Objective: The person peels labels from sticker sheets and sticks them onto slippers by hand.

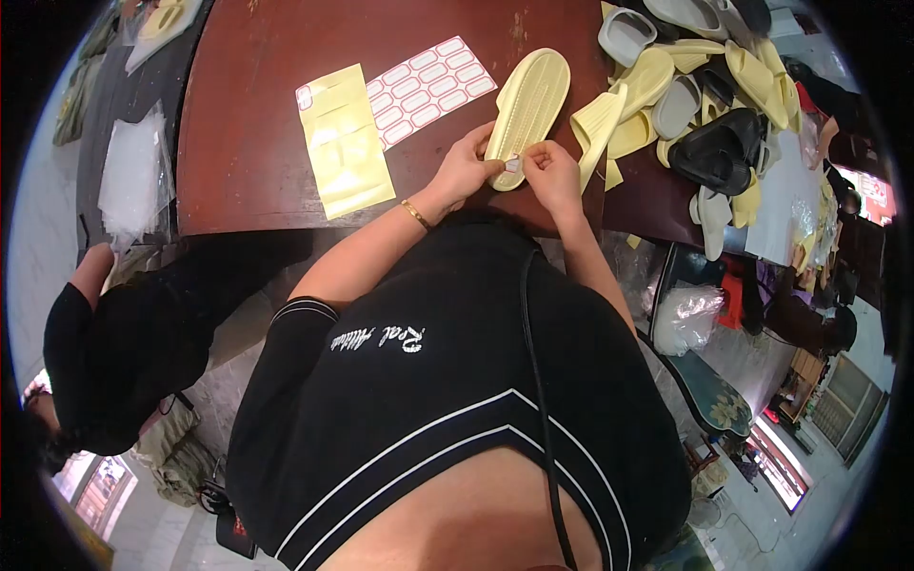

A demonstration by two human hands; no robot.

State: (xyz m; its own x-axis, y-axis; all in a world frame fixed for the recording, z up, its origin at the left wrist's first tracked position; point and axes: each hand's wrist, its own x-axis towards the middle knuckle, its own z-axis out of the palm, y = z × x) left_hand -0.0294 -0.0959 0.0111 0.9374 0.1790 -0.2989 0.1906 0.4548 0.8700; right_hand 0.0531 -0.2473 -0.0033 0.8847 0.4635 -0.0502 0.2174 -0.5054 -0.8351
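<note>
A yellow slipper lies sole up on the dark red table, its lower end towards me. My left hand grips its lower left edge. At the same end, my right hand is pinched at a small white label on the sole. To the left are a sheet of red-bordered white labels and a yellow backing sheet with one label at its top left corner.
Yellow, grey and black slippers are heaped at the right. Clear plastic bags lie on a dark surface at the far left, beside a person in black. More people are at the far right.
</note>
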